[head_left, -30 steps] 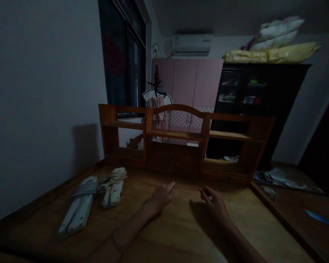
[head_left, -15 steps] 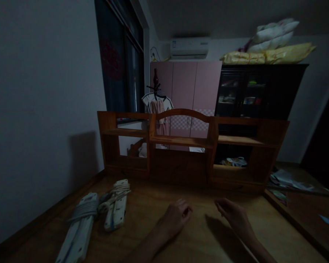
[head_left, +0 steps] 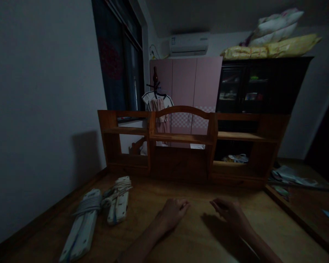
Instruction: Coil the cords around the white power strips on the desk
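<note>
My left hand (head_left: 174,212) is just above or on the wooden desk top (head_left: 192,237), its fingers curled and the thumb drawn in to a pinch. Facing it across a small gap is my right hand (head_left: 229,212), also closed, thumb and fingertips together, raised a little over its shadow. Whatever either pinch holds, if anything, is too small and dark to make out. To the left of my hands lie two white power strips, a longer one (head_left: 80,232) and a shorter one (head_left: 118,206), with their cords wound around them.
A wooden shelf unit (head_left: 181,138) stands along the desk's far edge. On the left is a bare wall (head_left: 44,109). A lower brown surface (head_left: 304,212) with papers (head_left: 292,177) lies to the right. Behind are pink wardrobes (head_left: 183,80) and a dark cabinet (head_left: 279,84).
Both hands have moved slightly, the right one leftward toward the left. The left fingers have closed up more. The whole view has shifted a little.
</note>
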Demonstrator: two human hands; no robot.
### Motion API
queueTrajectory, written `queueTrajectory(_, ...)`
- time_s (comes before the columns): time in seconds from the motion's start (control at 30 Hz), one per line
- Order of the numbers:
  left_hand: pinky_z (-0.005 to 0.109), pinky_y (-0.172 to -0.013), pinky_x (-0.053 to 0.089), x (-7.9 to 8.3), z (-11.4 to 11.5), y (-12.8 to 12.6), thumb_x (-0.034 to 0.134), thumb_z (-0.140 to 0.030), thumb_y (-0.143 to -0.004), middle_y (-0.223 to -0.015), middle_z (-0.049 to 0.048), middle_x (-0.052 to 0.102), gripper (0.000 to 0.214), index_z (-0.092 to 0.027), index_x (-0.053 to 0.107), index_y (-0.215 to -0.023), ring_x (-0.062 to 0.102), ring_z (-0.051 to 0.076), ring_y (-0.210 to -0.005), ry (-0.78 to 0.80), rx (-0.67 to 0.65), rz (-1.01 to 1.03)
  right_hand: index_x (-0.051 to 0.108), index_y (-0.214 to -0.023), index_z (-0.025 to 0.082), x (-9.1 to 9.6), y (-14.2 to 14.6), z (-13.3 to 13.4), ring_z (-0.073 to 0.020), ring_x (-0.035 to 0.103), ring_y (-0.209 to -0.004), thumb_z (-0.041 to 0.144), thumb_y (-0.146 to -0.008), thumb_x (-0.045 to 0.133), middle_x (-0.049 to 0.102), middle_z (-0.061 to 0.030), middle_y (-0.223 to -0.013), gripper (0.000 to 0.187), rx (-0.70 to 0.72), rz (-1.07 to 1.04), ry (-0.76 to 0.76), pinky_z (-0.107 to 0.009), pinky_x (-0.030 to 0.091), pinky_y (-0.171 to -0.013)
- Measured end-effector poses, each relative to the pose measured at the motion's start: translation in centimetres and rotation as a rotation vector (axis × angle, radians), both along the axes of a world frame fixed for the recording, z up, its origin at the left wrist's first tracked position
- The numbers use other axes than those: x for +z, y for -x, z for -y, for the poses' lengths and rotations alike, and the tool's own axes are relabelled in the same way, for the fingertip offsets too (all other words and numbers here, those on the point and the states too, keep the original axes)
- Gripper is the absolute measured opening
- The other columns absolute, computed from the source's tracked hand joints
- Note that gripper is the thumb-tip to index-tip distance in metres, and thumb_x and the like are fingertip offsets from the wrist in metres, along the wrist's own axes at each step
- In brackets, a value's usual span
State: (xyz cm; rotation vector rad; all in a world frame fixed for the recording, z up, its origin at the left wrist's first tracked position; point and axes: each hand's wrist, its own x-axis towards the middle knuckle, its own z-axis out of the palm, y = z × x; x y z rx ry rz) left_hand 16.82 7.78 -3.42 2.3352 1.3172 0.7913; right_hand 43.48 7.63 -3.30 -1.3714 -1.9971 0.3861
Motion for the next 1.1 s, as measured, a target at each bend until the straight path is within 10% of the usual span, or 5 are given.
queueTrajectory(0.3,0.023,-0.06,0.037,0.5,0.0,-0.1,0.039,-0.038,-0.093,-0.081,0.0045,0.071,0.035,-0.02,0.068,-0.091,0.064,0.017,-0.07,-0.019,0.013,0.003,0.059,-0.073,0.02,-0.5,-1.3,-0.4,-0.0154,0.058,-0.052,0.053,-0.091,0.038,0.062,-0.0021,-0.06,0.043,-0.034,-0.119,-0.052,-0.025,0.044,-0.055)
queueTrajectory(0.5,0.023,-0.057,0.036,0.4,-0.1,-0.5,0.04,-0.039,-0.092,-0.073,0.0037,0.07,0.035,-0.02,0.069,-0.087,0.062,0.016,-0.063,-0.021,0.02,0.007,0.057,-0.104,0.021,-0.2,-0.5,0.1,-0.0163,0.059,-0.053,0.05,-0.093,0.036,0.062,-0.0007,-0.064,0.038,-0.005,-0.153,-0.038,-0.025,0.044,-0.053)
queueTrajectory(1.1,0.023,-0.066,0.042,0.6,0.4,-0.8,0.04,-0.036,-0.091,-0.088,0.0059,0.072,0.034,-0.019,0.068,-0.096,0.064,0.017,-0.077,0.01,-0.013,-0.034,0.062,-0.064,0.019,0.4,1.4,1.1,-0.0129,0.052,-0.045,0.05,-0.091,0.04,0.059,-0.0014,-0.051,0.046,0.036,0.002,-0.059,-0.023,0.033,-0.047)
